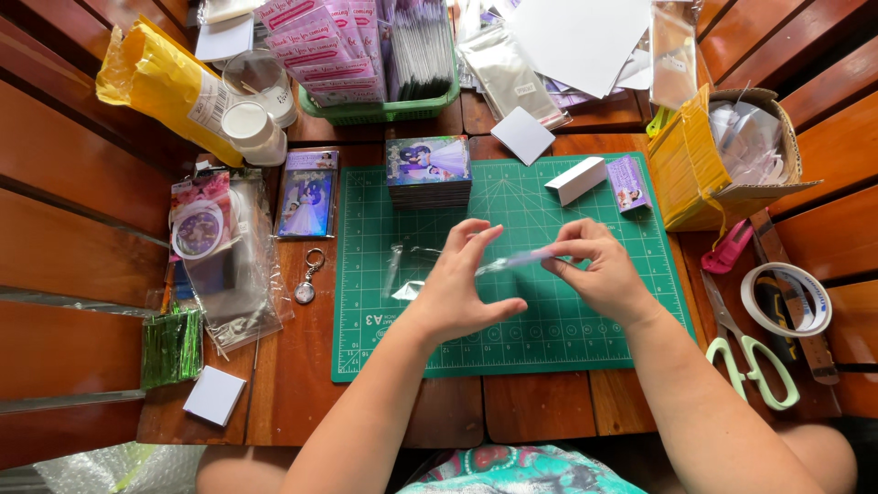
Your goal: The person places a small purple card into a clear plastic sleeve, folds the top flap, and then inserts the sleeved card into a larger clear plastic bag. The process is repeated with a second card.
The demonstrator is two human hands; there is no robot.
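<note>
Pinching a small card in a clear sleeve (517, 262), right hand (599, 274) grips while left hand (462, 293) spreads open (card stack (428, 171) far, unsleeved)

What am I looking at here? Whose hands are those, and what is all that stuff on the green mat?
There is no machine here, only a person working with two bare hands. The one picture comes from a camera worn on the person's head, looking down, so you see what they see. The right hand pinches a small clear sleeve with a card inside it, seen edge-on. The left hand is open, fingers spread, right beside it. Under the hands lies a green cutting mat on a wooden table. On the mat sit a stack of picture cards and a small white box. Scissors and a tape roll lie to the right.
</note>
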